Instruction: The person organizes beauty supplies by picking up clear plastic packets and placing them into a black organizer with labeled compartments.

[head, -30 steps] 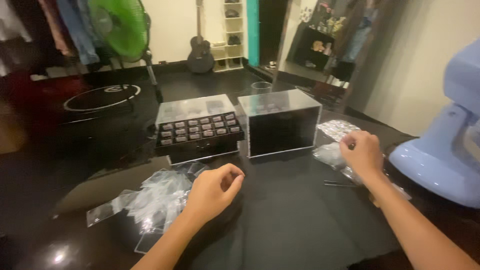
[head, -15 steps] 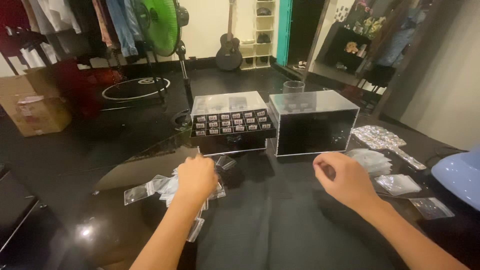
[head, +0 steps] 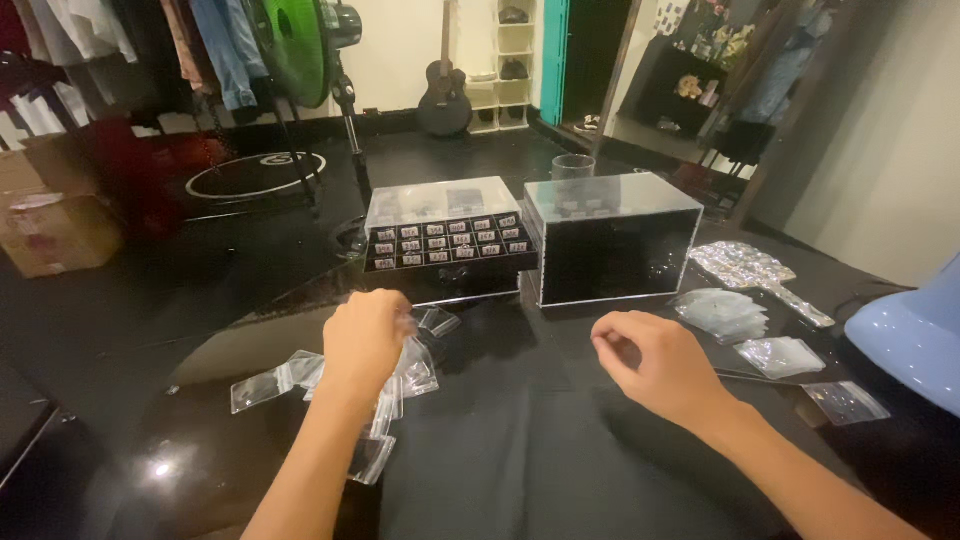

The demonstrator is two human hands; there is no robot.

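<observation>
Since the small clear plastic zip bags [head: 385, 385] lie heaped at nine o'clock on the glossy black table [head: 560, 450], my left hand [head: 365, 340] rests on them, fingers curled over the heap; my right hand [head: 655, 365] hovers loosely curled, empty, toward three o'clock.

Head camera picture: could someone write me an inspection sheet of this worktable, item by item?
Surface: dark glossy table, reflecting room light.
Job's things: pile of small clear plastic bags under the left hand; black drawer tray of small labelled compartments, pulled out of a clear case.
Clutter: clear-topped black box; more small bags at right; glittery flat piece; pale blue appliance at the right edge.
Grips: left hand rests on the bag pile; right hand loosely curled above the table, contents not visible.
Cables: nothing seen.
Surroundings: green fan, guitar, hanging clothes, cardboard box.
</observation>
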